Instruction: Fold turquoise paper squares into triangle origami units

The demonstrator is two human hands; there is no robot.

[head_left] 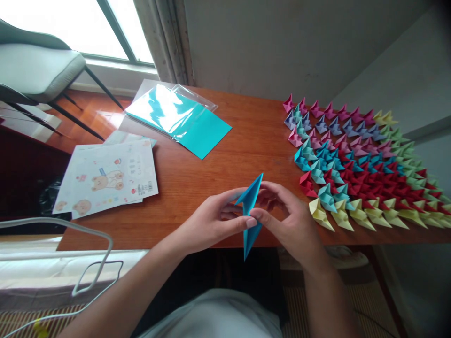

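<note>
hands (211,218) (299,223) hold blue paper (249,203); bear sheet (107,177) shows barcode (144,188)

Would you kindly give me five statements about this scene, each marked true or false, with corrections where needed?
1. The left hand and the right hand both have fingers on a folded blue paper. True.
2. The folded blue paper lies flat on the table. False: it is held up in the hands.
3. The row of folded shapes nearest the person is yellow. True.
4. The bear-printed packet lies among the folded shapes. False: it lies at the left end of the table, while the shapes are on the right.
5. Flat blue sheets stick partly out of a clear sleeve. True.
</note>
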